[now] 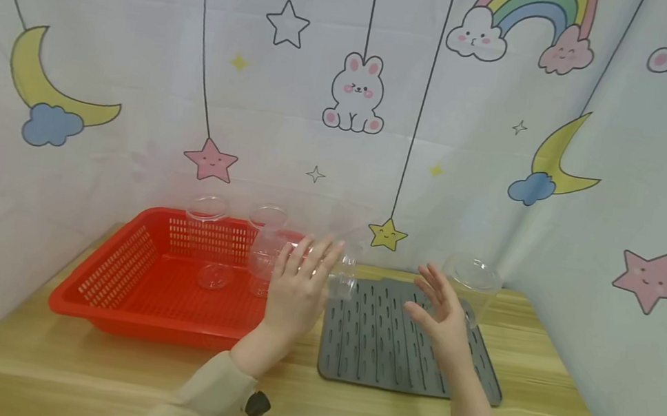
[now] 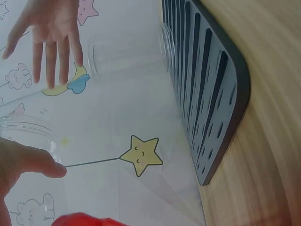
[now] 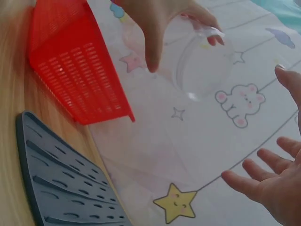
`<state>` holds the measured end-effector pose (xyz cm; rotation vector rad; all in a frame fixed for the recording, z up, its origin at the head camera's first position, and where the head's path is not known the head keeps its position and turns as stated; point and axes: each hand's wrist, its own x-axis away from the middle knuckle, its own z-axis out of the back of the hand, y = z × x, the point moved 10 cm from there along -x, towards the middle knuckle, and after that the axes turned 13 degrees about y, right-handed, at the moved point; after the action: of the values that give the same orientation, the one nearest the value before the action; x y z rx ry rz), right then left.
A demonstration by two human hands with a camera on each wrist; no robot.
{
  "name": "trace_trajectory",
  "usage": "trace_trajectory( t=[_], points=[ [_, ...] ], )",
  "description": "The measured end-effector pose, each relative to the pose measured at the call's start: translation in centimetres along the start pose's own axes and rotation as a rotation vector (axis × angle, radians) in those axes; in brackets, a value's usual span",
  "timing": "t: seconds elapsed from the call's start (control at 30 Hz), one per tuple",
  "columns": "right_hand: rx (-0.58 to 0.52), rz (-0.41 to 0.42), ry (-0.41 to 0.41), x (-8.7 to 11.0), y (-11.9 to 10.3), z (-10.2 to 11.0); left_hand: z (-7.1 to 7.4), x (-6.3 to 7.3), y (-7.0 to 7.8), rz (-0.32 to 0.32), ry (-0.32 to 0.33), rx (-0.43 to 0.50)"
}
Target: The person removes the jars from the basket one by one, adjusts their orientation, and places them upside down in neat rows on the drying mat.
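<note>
A clear plastic cup (image 1: 343, 279) lies sideways in the grip of my left hand (image 1: 298, 294), raised between the basket and the mat. In the right wrist view, the thumb and fingers wrap this cup (image 3: 202, 70), its round end facing the camera. My right hand (image 1: 444, 315) is over the mat with its fingers spread and nothing held. Just beyond that hand, another clear cup (image 1: 475, 295) stands upright on the grey drying mat (image 1: 390, 354), partly hidden by the fingers.
At the left, a red plastic basket (image 1: 108, 316) has two clear cups inside, one a cup (image 1: 208, 210) near its back wall. The wooden table (image 1: 314, 414) runs back to a white cloth (image 1: 296, 106) printed with stars and bunnies, which also hangs along both sides.
</note>
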<state>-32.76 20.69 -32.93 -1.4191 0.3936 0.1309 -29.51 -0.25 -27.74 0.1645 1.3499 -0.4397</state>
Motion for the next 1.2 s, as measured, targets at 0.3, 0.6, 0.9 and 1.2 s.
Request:
trace_trajectory(
  t=[0.3,0.6,0.9,1.2],
  points=[
    [-0.061,0.042,-0.145,1.0,0.6,-3.6,0.6,0.9,3.5,-0.134,0.065,-0.056],
    [-0.102,-0.002,-0.260,1.6,1.8,-5.4,0.7,1.4,5.2,-0.168,0.059,-0.027],
    [-0.067,-0.023,-0.193,1.3,2.2,-5.1,0.2,1.8,5.4,-0.137,0.052,0.006],
    [-0.086,-0.028,-0.135,1.0,1.9,-4.3,-1.0,1.6,4.0,0.019,-0.115,0.250]
  ],
)
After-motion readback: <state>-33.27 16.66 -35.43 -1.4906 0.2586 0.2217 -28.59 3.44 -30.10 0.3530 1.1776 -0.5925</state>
